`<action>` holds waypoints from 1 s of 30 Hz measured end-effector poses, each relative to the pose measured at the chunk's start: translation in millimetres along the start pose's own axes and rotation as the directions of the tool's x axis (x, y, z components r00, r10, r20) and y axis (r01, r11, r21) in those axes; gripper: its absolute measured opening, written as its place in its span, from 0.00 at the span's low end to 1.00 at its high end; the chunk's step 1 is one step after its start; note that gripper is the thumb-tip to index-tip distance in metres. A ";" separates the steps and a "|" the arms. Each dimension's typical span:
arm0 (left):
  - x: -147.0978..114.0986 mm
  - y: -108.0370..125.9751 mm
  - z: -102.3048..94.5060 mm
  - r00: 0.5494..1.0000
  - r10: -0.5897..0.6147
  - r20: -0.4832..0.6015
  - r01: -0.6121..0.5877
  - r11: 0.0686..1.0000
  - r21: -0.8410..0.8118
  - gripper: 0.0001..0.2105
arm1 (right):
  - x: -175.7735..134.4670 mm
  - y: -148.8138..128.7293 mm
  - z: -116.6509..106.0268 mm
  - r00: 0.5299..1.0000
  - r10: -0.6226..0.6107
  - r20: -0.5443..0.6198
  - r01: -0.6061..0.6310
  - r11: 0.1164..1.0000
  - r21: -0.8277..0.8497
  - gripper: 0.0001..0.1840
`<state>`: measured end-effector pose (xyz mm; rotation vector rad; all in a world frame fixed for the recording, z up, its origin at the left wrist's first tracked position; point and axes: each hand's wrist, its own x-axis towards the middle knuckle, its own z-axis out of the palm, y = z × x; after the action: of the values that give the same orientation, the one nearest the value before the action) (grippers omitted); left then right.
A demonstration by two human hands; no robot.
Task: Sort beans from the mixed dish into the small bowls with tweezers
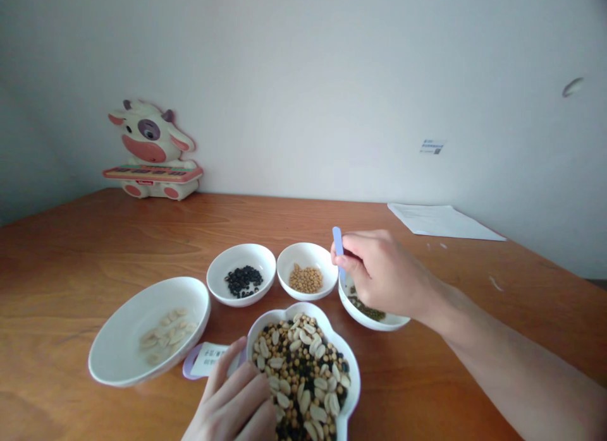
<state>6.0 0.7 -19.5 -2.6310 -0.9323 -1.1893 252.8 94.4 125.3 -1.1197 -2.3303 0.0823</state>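
Note:
My right hand (374, 267) pinches the handle of a light-purple spoon (337, 242) over a small white bowl (386, 324) of green beans (367, 308). The spoon's lower end is hidden behind my fingers. At the front, a white scalloped bowl (355, 381) holds mixed beans and pale peanuts (308, 371). My left hand (237, 397) grips its left side, fingers bent over the rim beside a purple tab handle with a white label (208, 360). Part of this bowl runs below the view.
A larger white bowl (114, 333) of pale peanuts stands at left, tilted in appearance. Behind are small bowls of black beans (243, 281) and yellow soybeans (306, 279). A cow-shaped toy keyboard (152, 153) and white paper (443, 220) lie near the wall on the wooden table (284, 217).

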 end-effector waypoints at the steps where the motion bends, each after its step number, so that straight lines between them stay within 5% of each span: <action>1: -0.2 -0.4 -0.2 1.000 0.004 -0.001 -0.004 1.000 0.006 0.16 | 0.8 5.8 -4.6 0.998 0.043 0.049 -0.039 0.996 -0.081 0.15; 6: 3.0 -2.1 -2.2 1.000 0.017 -0.005 -0.017 1.000 0.004 0.15 | -2.5 26.3 -6.5 0.974 0.127 0.186 -0.088 0.975 -0.206 0.18; 11: 2.2 -2.3 -1.9 0.999 0.030 -0.018 -0.030 0.999 0.021 0.15 | -2.1 25.4 -3.8 0.969 0.152 0.192 -0.099 0.960 -0.262 0.17; 13: 1.8 -1.9 -2.6 0.999 0.034 -0.012 -0.034 0.999 0.022 0.15 | -1.3 14.5 0.5 0.990 0.086 0.114 -0.067 0.985 -0.157 0.14; 15: 1.7 -1.2 -3.1 0.999 0.039 -0.014 -0.039 0.999 0.021 0.16 | -2.8 -0.7 11.7 0.999 -0.045 0.015 0.043 0.992 0.116 0.11; 19: 1.6 0.2 -1.7 1.000 0.018 -0.011 -0.018 1.000 0.014 0.17 | -13.7 -25.4 51.1 0.978 -0.201 -0.049 0.194 0.812 0.550 0.09; 23: 6.0 0.5 -1.6 0.999 0.032 -0.043 -0.031 0.999 0.030 0.18 | -23.7 -27.9 80.7 0.977 -0.212 -0.038 0.193 0.788 0.584 0.09; 27: 20.1 2.2 -12.5 0.997 0.057 -0.049 -0.054 0.997 0.057 0.20 | -25.6 -24.5 82.9 0.971 -0.235 -0.040 0.216 0.797 0.564 0.09; 30: 27.2 4.7 -22.1 0.996 0.079 0.047 -0.083 0.993 0.079 0.19 | -25.5 -24.8 79.9 0.969 -0.247 -0.014 0.214 0.809 0.547 0.08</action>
<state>8.2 2.8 15.8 -2.6137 -0.8532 -1.0565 208.2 73.5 53.0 -0.5472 -2.2544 0.6559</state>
